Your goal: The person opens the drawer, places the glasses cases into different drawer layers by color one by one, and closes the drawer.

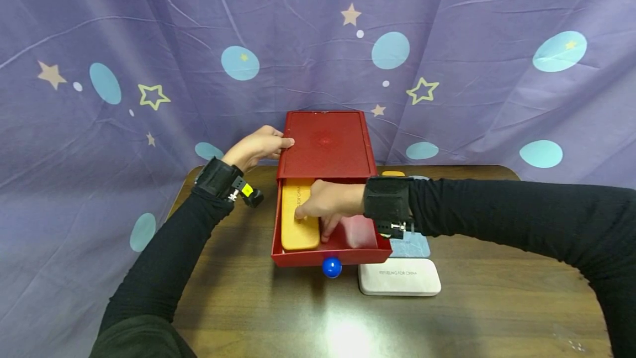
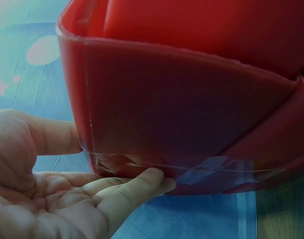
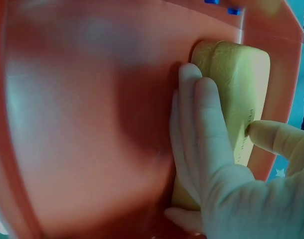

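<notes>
A red drawer box (image 1: 325,145) stands mid-table with its drawer (image 1: 348,256) pulled out toward me, a blue knob (image 1: 331,267) on its front. My left hand (image 1: 278,147) grips the box's left back corner, thumb on the top edge. In the left wrist view, the left hand (image 2: 112,162) has thumb and fingers on the red wall (image 2: 192,99). A yellow case (image 1: 298,231) lies along the drawer's left side. My right hand (image 1: 313,224) is inside the drawer holding it. In the right wrist view, the hand (image 3: 219,107) has fingers along the case's (image 3: 241,74) side and thumb on top.
Right of the drawer lie a white case (image 1: 399,277) and a blue case (image 1: 412,245), partly under my right forearm. A second yellow piece (image 1: 393,173) peeks out behind the box. The brown table (image 1: 497,291) is backed by a purple curtain (image 1: 447,70).
</notes>
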`<action>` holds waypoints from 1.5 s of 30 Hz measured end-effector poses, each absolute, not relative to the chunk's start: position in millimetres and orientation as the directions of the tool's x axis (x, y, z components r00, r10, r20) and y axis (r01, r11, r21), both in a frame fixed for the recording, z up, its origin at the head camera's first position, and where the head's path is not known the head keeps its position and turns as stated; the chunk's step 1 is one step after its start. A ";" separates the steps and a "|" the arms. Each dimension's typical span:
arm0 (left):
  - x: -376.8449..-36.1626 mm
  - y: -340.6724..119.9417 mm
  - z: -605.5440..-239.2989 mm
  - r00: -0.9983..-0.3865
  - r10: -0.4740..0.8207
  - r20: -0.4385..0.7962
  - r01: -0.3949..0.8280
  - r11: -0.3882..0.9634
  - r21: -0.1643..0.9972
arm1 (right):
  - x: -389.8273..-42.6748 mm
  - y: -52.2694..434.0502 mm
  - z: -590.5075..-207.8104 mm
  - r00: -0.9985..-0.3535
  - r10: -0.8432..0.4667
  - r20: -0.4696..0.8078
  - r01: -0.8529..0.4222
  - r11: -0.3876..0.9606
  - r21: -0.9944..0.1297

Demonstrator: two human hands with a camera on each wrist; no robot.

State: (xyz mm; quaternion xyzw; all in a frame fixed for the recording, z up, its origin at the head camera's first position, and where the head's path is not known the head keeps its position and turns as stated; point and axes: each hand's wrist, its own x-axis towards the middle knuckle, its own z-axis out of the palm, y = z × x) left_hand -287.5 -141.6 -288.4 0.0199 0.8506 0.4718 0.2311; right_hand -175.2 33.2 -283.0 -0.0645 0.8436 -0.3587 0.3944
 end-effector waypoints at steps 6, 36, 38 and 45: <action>-286.7 -141.5 -287.1 -0.887 0.256 -0.385 -0.191 0.555 0.810 | -176.4 37.4 -282.2 -0.679 -0.383 -0.627 0.165 0.753 -0.638; -288.1 -142.3 -288.6 -0.884 0.268 -0.383 -0.191 0.541 0.819 | -169.8 120.8 -216.2 -0.623 -0.567 -0.540 -0.234 0.793 -0.563; -288.0 -142.8 -288.8 -0.883 0.272 -0.383 -0.190 0.539 0.820 | -168.7 130.4 -211.8 -0.641 -0.579 -0.504 -0.261 0.782 -0.566; -288.5 -143.8 -290.4 -0.888 0.267 -0.375 -0.186 0.537 0.823 | -165.5 168.3 -209.1 -0.703 -0.631 -0.328 -0.381 0.724 -0.575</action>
